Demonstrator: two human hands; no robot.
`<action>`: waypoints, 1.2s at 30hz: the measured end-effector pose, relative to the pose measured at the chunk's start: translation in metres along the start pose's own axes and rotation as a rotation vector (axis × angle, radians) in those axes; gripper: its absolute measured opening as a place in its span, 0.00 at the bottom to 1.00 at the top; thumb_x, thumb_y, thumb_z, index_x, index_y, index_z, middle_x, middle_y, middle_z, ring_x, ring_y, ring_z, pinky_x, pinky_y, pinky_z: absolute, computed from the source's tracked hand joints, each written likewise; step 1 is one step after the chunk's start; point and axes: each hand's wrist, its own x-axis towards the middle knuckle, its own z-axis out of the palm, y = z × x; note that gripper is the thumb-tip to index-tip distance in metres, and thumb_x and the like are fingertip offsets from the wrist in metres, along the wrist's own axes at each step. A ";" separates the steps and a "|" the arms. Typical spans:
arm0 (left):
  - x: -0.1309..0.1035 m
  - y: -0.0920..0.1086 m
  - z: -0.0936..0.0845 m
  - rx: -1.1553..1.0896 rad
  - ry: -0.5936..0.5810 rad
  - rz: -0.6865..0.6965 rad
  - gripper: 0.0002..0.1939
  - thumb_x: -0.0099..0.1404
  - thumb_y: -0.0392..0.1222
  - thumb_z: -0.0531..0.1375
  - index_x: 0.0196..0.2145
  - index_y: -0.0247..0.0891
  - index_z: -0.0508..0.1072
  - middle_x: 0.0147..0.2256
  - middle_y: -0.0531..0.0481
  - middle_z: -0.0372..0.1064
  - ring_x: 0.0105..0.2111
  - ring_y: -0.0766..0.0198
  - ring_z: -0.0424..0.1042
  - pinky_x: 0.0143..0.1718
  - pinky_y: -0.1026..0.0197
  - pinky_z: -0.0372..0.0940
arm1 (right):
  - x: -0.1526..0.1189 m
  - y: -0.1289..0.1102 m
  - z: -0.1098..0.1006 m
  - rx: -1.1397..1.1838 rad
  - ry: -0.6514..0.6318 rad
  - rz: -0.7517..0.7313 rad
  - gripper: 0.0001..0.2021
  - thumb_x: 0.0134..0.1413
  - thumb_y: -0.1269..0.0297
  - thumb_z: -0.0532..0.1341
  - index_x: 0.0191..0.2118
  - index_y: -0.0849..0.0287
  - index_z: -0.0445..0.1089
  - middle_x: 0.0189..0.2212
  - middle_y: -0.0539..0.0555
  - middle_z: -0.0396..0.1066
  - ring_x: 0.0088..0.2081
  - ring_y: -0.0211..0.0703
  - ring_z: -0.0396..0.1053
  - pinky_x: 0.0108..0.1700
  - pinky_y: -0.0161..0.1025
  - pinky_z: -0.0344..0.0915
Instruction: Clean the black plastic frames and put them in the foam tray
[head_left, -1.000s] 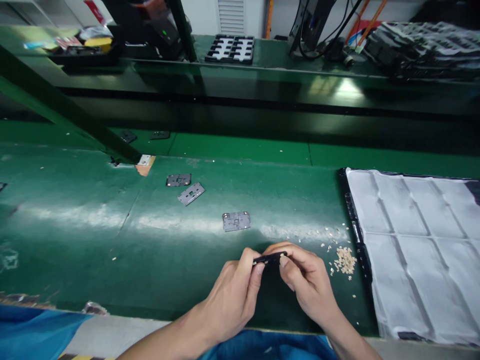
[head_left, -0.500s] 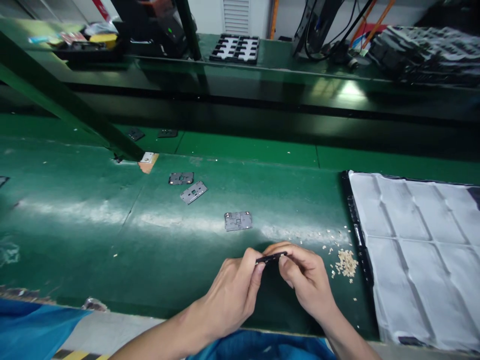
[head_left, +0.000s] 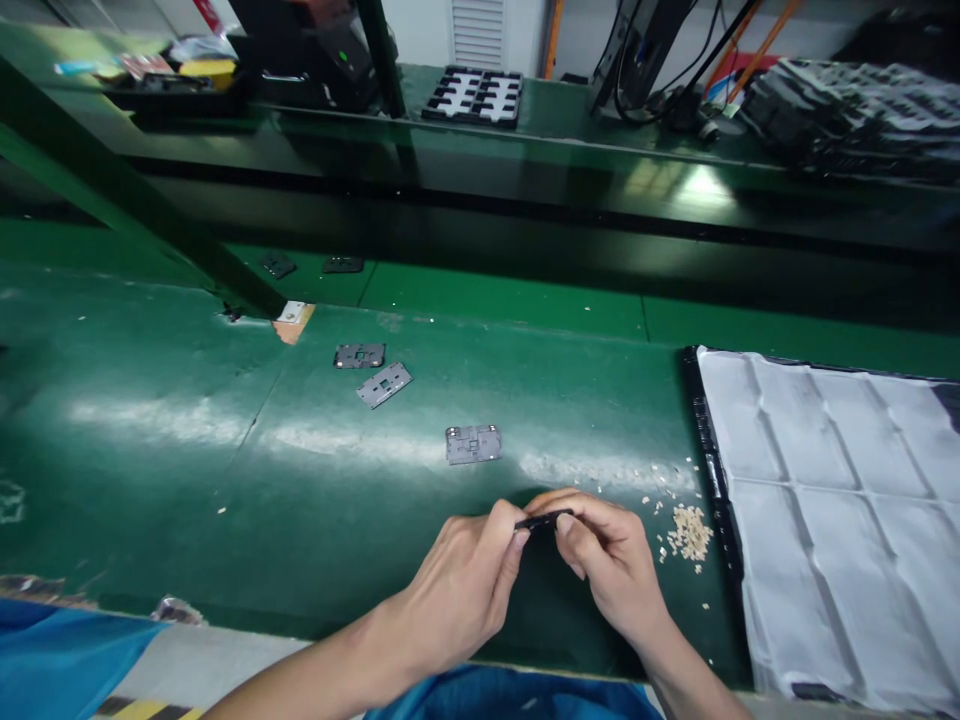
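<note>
Between my hands is a thin black plastic plate (head_left: 541, 520), seen edge-on above the green bench. My left hand (head_left: 469, 570) pinches its left end between thumb and fingers. The fingers of my right hand (head_left: 611, 555) lie behind the plate's right end, with the thumb pressed at its near edge; whether a small piece is under that thumb I cannot tell. Beyond my hands lies a dark grey plate (head_left: 473, 444) with small cut-outs. Two similar plates, one grey (head_left: 385, 385) and one darker (head_left: 359, 356), rest further left. Right of my hand is a heap of tiny beige pieces (head_left: 690, 533).
A black tray with a white sheeted, ridged surface (head_left: 832, 540) stands at the right. A green post (head_left: 142, 200) slants down to the bench at left. Further plates (head_left: 343, 265) lie in the lower strip behind. On the back shelf are a black-and-white tray (head_left: 474, 96) and stacked trays (head_left: 862, 115).
The view has shifted slightly. Both hands keep nearly the same grip on the black plate, which looks a little more level; the plates on the bench lie as before.
</note>
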 end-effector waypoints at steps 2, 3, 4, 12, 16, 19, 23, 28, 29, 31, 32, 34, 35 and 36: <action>0.001 0.000 0.000 -0.003 0.001 0.004 0.10 0.82 0.36 0.43 0.43 0.42 0.61 0.28 0.53 0.72 0.24 0.59 0.74 0.29 0.60 0.68 | 0.000 0.001 0.000 -0.004 0.003 -0.002 0.13 0.70 0.67 0.58 0.42 0.54 0.83 0.30 0.50 0.76 0.19 0.30 0.58 0.25 0.32 0.59; 0.001 0.000 0.001 -0.007 0.000 0.006 0.10 0.82 0.36 0.43 0.43 0.42 0.61 0.28 0.53 0.72 0.24 0.59 0.74 0.29 0.60 0.68 | -0.001 0.002 0.000 -0.004 0.003 -0.002 0.14 0.70 0.68 0.58 0.42 0.54 0.83 0.31 0.50 0.77 0.19 0.30 0.58 0.25 0.32 0.60; 0.002 0.001 0.001 -0.015 0.002 0.008 0.10 0.82 0.36 0.42 0.44 0.42 0.61 0.28 0.53 0.72 0.23 0.59 0.74 0.29 0.60 0.67 | -0.001 0.003 0.000 -0.003 0.004 -0.003 0.14 0.70 0.68 0.58 0.42 0.54 0.83 0.31 0.51 0.77 0.20 0.30 0.58 0.26 0.32 0.60; 0.004 0.002 0.004 -0.109 -0.009 0.003 0.11 0.82 0.37 0.42 0.44 0.42 0.62 0.27 0.55 0.68 0.22 0.60 0.69 0.27 0.60 0.61 | -0.006 0.005 -0.003 0.037 0.008 0.030 0.14 0.70 0.68 0.58 0.44 0.52 0.83 0.40 0.53 0.80 0.22 0.30 0.61 0.26 0.32 0.61; 0.004 0.000 -0.001 -0.200 -0.022 -0.032 0.11 0.82 0.39 0.42 0.42 0.42 0.62 0.28 0.55 0.66 0.23 0.61 0.67 0.29 0.60 0.61 | -0.007 -0.002 -0.011 0.044 -0.089 0.072 0.13 0.71 0.66 0.59 0.50 0.51 0.81 0.29 0.49 0.75 0.22 0.32 0.63 0.27 0.31 0.62; 0.005 -0.002 -0.006 -0.318 -0.077 -0.093 0.11 0.82 0.40 0.43 0.44 0.41 0.64 0.30 0.54 0.67 0.27 0.61 0.68 0.34 0.60 0.62 | -0.006 -0.008 -0.013 -0.026 -0.109 0.077 0.12 0.71 0.65 0.60 0.52 0.53 0.80 0.26 0.49 0.72 0.23 0.33 0.65 0.27 0.31 0.64; 0.010 -0.005 -0.010 -0.551 -0.086 -0.120 0.13 0.81 0.44 0.43 0.41 0.41 0.64 0.27 0.56 0.60 0.26 0.63 0.62 0.33 0.60 0.58 | -0.007 -0.013 -0.009 -0.161 -0.044 0.025 0.11 0.72 0.63 0.61 0.51 0.56 0.81 0.28 0.51 0.74 0.20 0.33 0.66 0.23 0.31 0.66; 0.014 -0.009 -0.003 -0.669 0.050 -0.151 0.17 0.81 0.45 0.42 0.34 0.41 0.60 0.22 0.60 0.49 0.21 0.66 0.53 0.28 0.60 0.49 | -0.012 -0.017 -0.005 -0.285 -0.061 -0.023 0.12 0.73 0.63 0.60 0.54 0.55 0.80 0.20 0.46 0.65 0.19 0.37 0.66 0.24 0.33 0.70; 0.014 -0.009 -0.001 -0.674 0.074 -0.153 0.17 0.81 0.45 0.42 0.34 0.41 0.60 0.22 0.60 0.49 0.20 0.66 0.52 0.28 0.60 0.49 | -0.012 -0.017 -0.005 -0.309 -0.069 -0.036 0.13 0.73 0.63 0.60 0.54 0.54 0.80 0.21 0.47 0.66 0.20 0.37 0.66 0.25 0.34 0.71; 0.015 -0.011 0.002 -0.690 0.108 -0.150 0.17 0.80 0.45 0.43 0.32 0.41 0.59 0.21 0.60 0.48 0.20 0.67 0.51 0.27 0.60 0.48 | -0.013 -0.019 -0.006 -0.347 -0.095 -0.071 0.13 0.72 0.64 0.60 0.55 0.53 0.79 0.25 0.50 0.72 0.20 0.38 0.67 0.26 0.34 0.72; 0.015 -0.011 0.003 -0.704 0.115 -0.151 0.17 0.80 0.44 0.43 0.32 0.41 0.59 0.21 0.60 0.47 0.20 0.67 0.51 0.27 0.61 0.48 | -0.012 -0.019 -0.006 -0.361 -0.110 -0.093 0.14 0.72 0.64 0.60 0.56 0.52 0.79 0.29 0.52 0.75 0.21 0.38 0.67 0.26 0.34 0.72; 0.015 -0.013 0.004 -0.737 0.113 -0.157 0.17 0.80 0.43 0.44 0.31 0.41 0.59 0.21 0.60 0.48 0.20 0.68 0.51 0.27 0.61 0.49 | -0.012 -0.020 -0.008 -0.377 -0.132 -0.132 0.15 0.72 0.66 0.60 0.58 0.51 0.78 0.37 0.56 0.79 0.21 0.37 0.68 0.26 0.34 0.72; 0.015 -0.013 0.004 -0.755 0.110 -0.158 0.17 0.80 0.43 0.44 0.31 0.41 0.59 0.21 0.60 0.48 0.20 0.68 0.51 0.28 0.61 0.49 | -0.011 -0.021 -0.008 -0.379 -0.138 -0.144 0.15 0.72 0.67 0.59 0.58 0.50 0.78 0.41 0.57 0.79 0.22 0.36 0.68 0.26 0.34 0.72; 0.015 -0.014 0.004 -0.772 0.110 -0.159 0.17 0.79 0.42 0.44 0.31 0.41 0.59 0.21 0.60 0.48 0.20 0.68 0.51 0.28 0.62 0.49 | -0.011 -0.022 -0.008 -0.377 -0.140 -0.150 0.16 0.72 0.67 0.59 0.58 0.50 0.78 0.44 0.58 0.80 0.22 0.36 0.68 0.26 0.34 0.72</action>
